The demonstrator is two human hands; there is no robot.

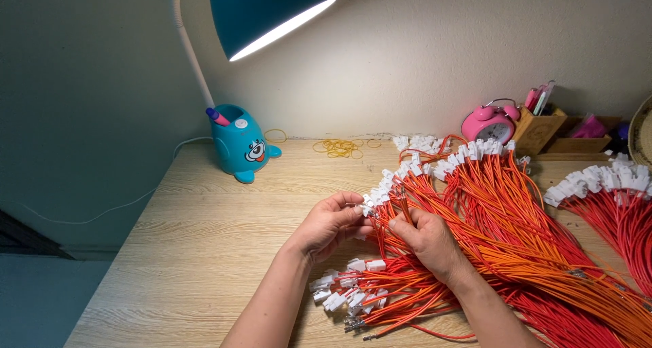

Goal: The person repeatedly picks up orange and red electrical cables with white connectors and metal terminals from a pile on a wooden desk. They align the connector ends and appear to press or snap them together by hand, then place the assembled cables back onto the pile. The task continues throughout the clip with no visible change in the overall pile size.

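Orange wires (405,209) with white connector (367,205) — pinched upright above desk

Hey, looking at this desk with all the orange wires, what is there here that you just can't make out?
All in the head view:
- What the left hand pinches: its own fingers cover it.
- Whether the right hand grips one wire or several: too fine to tell.
- The wire bundles: cut off by the right and bottom edges.
- The pink alarm clock: too small to read.
- The wooden organiser: its contents are blurred.
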